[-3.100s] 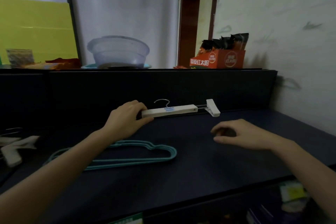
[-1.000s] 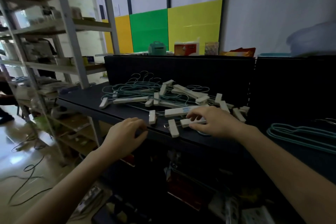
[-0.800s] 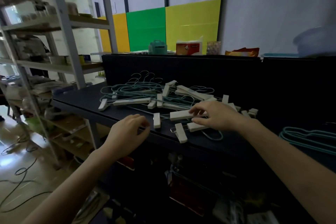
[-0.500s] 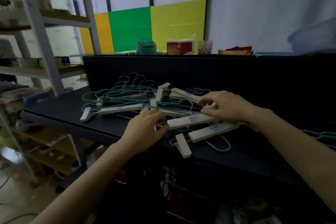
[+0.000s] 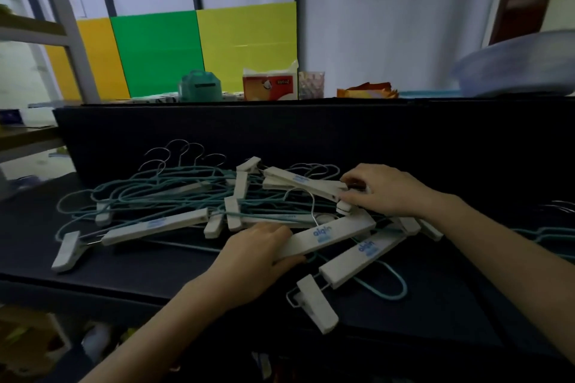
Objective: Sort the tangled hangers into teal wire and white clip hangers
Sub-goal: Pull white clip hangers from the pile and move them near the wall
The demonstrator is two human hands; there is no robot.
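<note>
A tangled pile of teal wire hangers (image 5: 161, 193) and white clip hangers (image 5: 152, 225) lies on the dark shelf top (image 5: 130, 270). My left hand (image 5: 252, 255) grips the near end of one white clip hanger bar (image 5: 336, 233) with blue lettering. My right hand (image 5: 382, 190) pinches the far end of that bar, where it crosses another white bar (image 5: 305, 182). A further white clip hanger (image 5: 361, 255) lies just in front, its clip (image 5: 317, 305) near the shelf's front edge. Sorted teal hangers (image 5: 547, 233) show at the far right.
A dark back panel (image 5: 280, 130) rises behind the pile. On the ledge above stand a teal box (image 5: 200, 87), a tissue pack (image 5: 269, 84), a small cup (image 5: 311, 84) and a clear basin (image 5: 522, 65). A metal rack (image 5: 62, 25) stands at the left.
The view has closed in on the pile. My left hand slid forward and took hold of the lettered white bar; my right hand shifted onto its far end.
</note>
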